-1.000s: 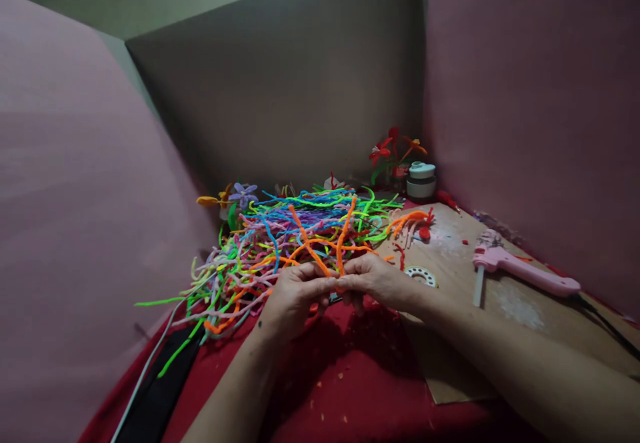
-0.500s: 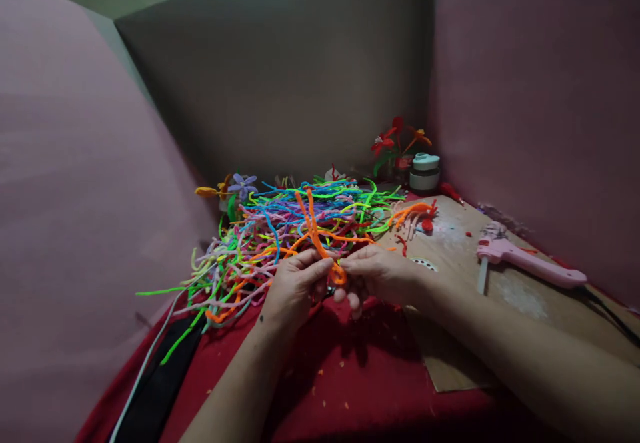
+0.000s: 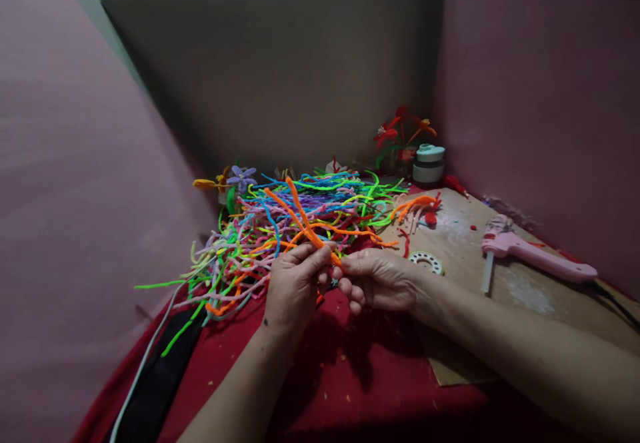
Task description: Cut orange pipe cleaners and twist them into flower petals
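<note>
Between my two hands is a bent orange pipe cleaner, its two free ends slanting up and to the left. My left hand pinches it between thumb and fingers near its middle. The thumb and forefinger of my right hand grip its lower right end, where the bend is mostly covered by fingertips. Just behind the hands lies a tangled pile of coloured pipe cleaners, green, blue, pink, purple and orange.
A pink glue gun rests on a brown board at the right, near a white holed disc. Behind stand a lidded jar, red flowers and a purple flower. A white cable crosses the red cloth.
The orange pipe cleaner has tilted left, its ends spreading further apart. Its looped lower end, visible before, is now mostly behind my right fingers. The view has shifted slightly.
</note>
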Demonstrator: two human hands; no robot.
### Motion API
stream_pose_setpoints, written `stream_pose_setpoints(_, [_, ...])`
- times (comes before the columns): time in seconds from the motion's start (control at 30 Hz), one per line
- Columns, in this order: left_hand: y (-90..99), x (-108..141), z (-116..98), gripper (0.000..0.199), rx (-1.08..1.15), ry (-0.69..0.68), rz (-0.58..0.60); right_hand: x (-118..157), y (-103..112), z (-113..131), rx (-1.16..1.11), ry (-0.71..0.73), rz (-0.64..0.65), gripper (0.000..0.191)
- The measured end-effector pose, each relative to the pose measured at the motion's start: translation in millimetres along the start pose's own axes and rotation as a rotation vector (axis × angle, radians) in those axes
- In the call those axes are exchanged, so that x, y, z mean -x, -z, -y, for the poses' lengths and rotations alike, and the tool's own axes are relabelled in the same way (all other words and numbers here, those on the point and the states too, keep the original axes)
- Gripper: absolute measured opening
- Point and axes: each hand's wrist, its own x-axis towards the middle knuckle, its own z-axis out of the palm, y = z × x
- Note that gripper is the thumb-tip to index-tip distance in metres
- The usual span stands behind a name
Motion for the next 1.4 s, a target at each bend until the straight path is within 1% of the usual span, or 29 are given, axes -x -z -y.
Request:
stream_pose_setpoints(0.13, [-1.0,2,0,0.021,-0.075,-0.015,-0.042,0,-6,1,0.041,0.035,-0.086,0.015])
stream_pose_setpoints(0.23, [-0.5,1,-1,0.022,-0.112,-0.028,-0.044,0,-9,1,0.075,0.082,-0.148,0.014])
stream_pose_setpoints(0.3, [-0.4,1,-1,0.023,-0.137,-0.033,-0.032,0,-9,0,0.087,0.102,-0.151,0.014])
stream_pose_setpoints(0.47, [1.1,0,-1,0.029,-0.161,0.003,0.030,1,-8,1,0.158,0.144,-0.097,0.016])
stream_pose_setpoints(0.6, [5.4,-2,-1,0.027,-0.160,0.033,0.076,2,-9,3,0.251,0.239,-0.117,0.023])
stream_pose_setpoints(0.7, [7.0,-1,-3,0.025,-0.256,0.000,0.056,2,-11,2,0.310,0.294,-0.159,0.026])
stream_pose_setpoints(0.77, [6.3,2,-4,0.023,-0.380,-0.051,0.023,2,-12,1,0.369,0.322,-0.202,0.027])
stream_pose_setpoints(0.83, [5.2,4,-5,0.020,-0.538,-0.139,-0.004,2,-14,1,0.416,0.342,-0.248,0.028])
stream_pose_setpoints(0.9, [4.7,7,-3,0.015,-0.711,-0.304,-0.022,2,-15,0,0.454,0.353,-0.287,0.028])
stream_pose_setpoints(1.0, [5.4,8,2,0.013,-0.995,-0.603,-0.025,3,-16,0,0.511,0.358,-0.332,0.027])
stream_pose_setpoints(1.07, [5.9,9,5,0.013,-1.155,-0.727,-0.017,3,-18,-1,0.528,0.360,-0.356,0.026])
stream_pose_setpoints(1.13, [5.7,10,7,0.012,-1.241,-0.780,-0.028,3,-20,-2,0.515,0.359,-0.370,0.026])
stream_pose_setpoints(1.17, [5.4,10,7,0.012,-1.247,-0.774,-0.038,4,-21,-2,0.508,0.355,-0.374,0.026])
stream_pose_setpoints(1.23, [4.6,10,7,0.013,-1.203,-0.704,-0.064,4,-22,-2,0.507,0.342,-0.382,0.025])
stream_pose_setpoints(1.3, [4.0,8,7,0.014,-1.119,-0.590,-0.077,4,-22,-2,0.515,0.334,-0.390,0.024])
stream_pose_setpoints(1.4, [3.6,6,5,0.015,-0.943,-0.398,-0.049,4,-21,-2,0.490,0.316,-0.368,0.023])
